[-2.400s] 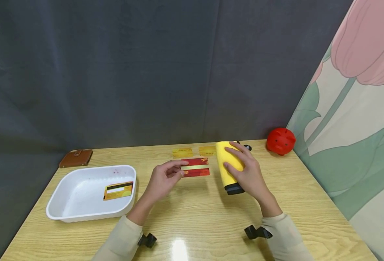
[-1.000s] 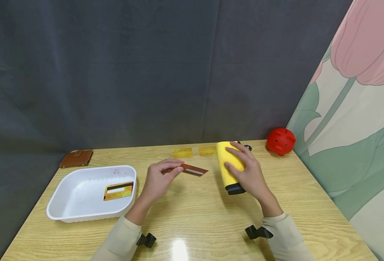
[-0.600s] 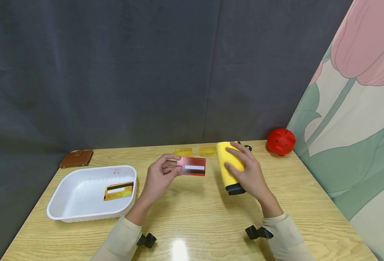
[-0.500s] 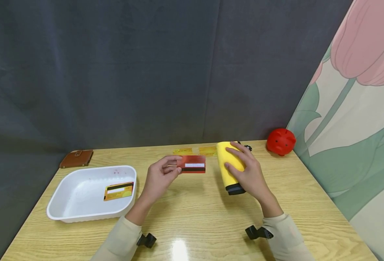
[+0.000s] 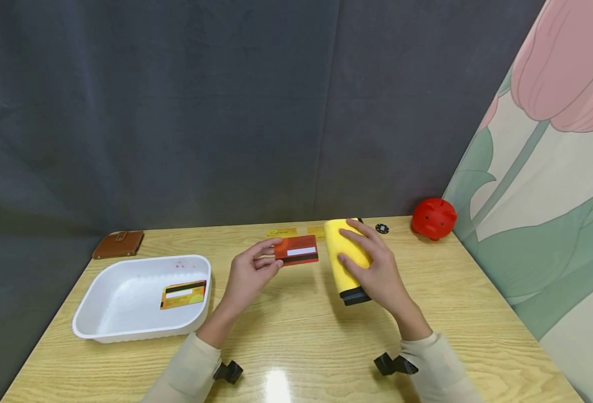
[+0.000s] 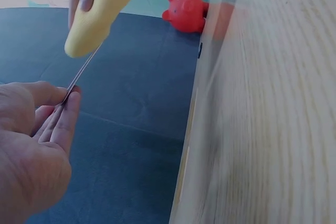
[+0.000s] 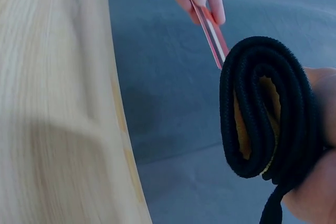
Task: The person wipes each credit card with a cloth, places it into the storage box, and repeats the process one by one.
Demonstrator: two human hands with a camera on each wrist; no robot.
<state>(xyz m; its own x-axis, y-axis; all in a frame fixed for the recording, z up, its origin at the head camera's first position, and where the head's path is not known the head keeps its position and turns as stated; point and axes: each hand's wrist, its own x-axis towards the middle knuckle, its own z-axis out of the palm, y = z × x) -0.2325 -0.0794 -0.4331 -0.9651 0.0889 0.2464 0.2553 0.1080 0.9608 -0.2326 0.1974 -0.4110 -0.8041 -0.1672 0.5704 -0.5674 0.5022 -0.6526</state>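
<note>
My left hand point(image 5: 248, 274) pinches a red bank card point(image 5: 298, 250) by its left end, thumb below and fingers above. The card's back faces the head camera, with a white strip and a dark stripe. It hangs above the table. My right hand point(image 5: 377, 268) grips a rolled yellow cloth point(image 5: 337, 263) with black hems, right beside the card's free end. In the right wrist view the roll's black end point(image 7: 231, 108) shows its folded layers. The left wrist view has the card point(image 6: 81, 71) edge-on, its far end at the cloth point(image 6: 102, 14).
A white basin point(image 5: 120, 296) at the left holds a yellow bank card point(image 5: 182, 295). Behind it lies a brown wallet point(image 5: 120, 244). Two yellow cards point(image 5: 281, 232) lie along the table's back edge, one partly covered. A black-and-white chip point(image 5: 382, 228) and a red piggy bank point(image 5: 433, 218) are back right.
The red card has turned over from its front to its back and tilted slightly. Just now my right hand has moved the cloth left, close to the card, uncovering the chip.
</note>
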